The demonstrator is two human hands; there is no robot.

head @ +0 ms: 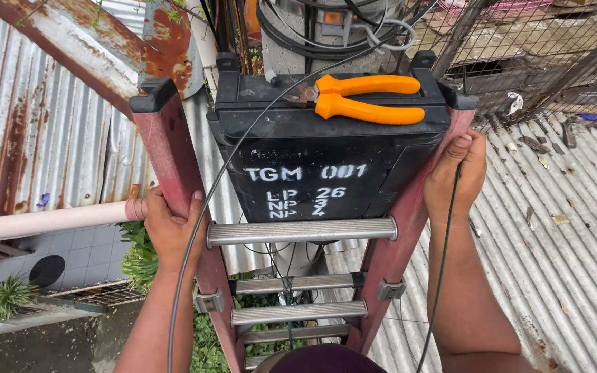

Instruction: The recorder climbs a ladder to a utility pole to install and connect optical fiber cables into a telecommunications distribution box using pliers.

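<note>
I look down a red ladder with metal rungs (302, 231), high above the ground. My left hand (171, 231) grips the left rail (167, 152). On the right rail (409, 214), my right hand (456, 176) is wrapped around the side, with a thin black cable (443, 255) running down past the wrist. Another thin black cable (209, 200) crosses my left hand and rises toward the pole. A black box (319, 166) with white painted markings is fixed on a concrete pole behind the ladder top. Orange-handled pliers (364, 100) lie on top of the box.
Rusty corrugated metal sheets (29, 131) stand at the left, with a pale pipe (50, 221) jutting out. A corrugated roof (561, 228) with debris lies at the right, under a wire mesh fence (519, 48). Coiled cables (312, 34) hang on the pole. Plants and pavement are far below.
</note>
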